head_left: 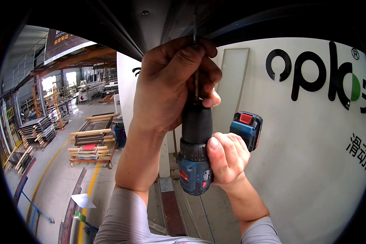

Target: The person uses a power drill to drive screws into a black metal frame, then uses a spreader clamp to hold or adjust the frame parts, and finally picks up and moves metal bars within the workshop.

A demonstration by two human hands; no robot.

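My right hand (229, 159) is wrapped round the handle of a blue and black cordless drill (195, 168), which points straight up. The drill's battery (246, 129) sticks out to the right of that hand. From the black chuck (197, 124) a slim bit (197, 87) rises behind the fingers of my left hand (164, 83). Thumb and fingers of the left hand pinch round a long thin screw (194, 30) above the bit. The screw stands upright beneath a dark overhead frame (110, 24); my fingers hide where screw and bit meet.
At right stands a white wall panel (305, 134) with large black lettering. A wheeled cart (91, 140) loaded with wood and dark profiles is on the workshop floor at left, with stacked panels (38, 130) farther left. A rail (175, 211) runs along the floor below.
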